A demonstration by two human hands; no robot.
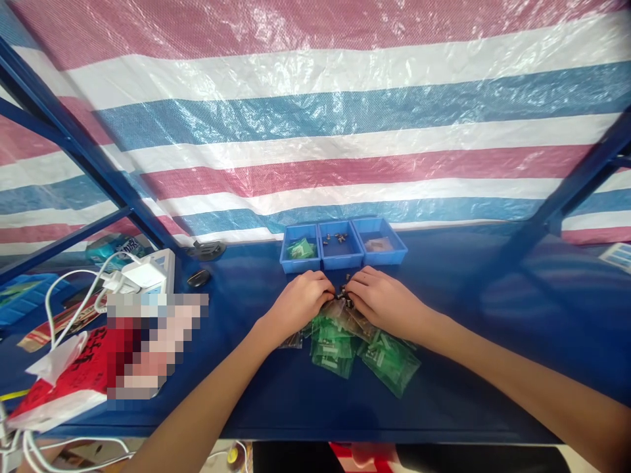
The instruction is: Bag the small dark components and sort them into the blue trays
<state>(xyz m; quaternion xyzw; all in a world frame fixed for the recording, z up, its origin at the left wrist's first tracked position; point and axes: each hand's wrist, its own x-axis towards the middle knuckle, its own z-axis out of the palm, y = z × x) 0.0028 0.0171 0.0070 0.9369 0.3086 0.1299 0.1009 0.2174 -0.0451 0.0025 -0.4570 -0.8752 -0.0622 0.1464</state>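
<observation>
My left hand (302,299) and my right hand (383,297) face each other over a little heap of small dark metallic parts (344,295). The fingers of both hands are bent together at the heap; what they pinch is too small to name. Green plastic packets (332,345) lie just below the hands, one more packet (391,361) nearer the front. Behind the hands stand three joined blue bins: the left bin (300,264) holds green packets, the middle bin (341,261) a few small metal parts, the right bin (387,257) a pale clear packet.
At the left are a power strip (168,272) with white cables, a blue can pack (116,249), a red bag (83,368) and a blue tray (29,299). A black mouse-like object (198,278) lies near them. Striped sheeting (345,118) hangs behind the blue table (276,407).
</observation>
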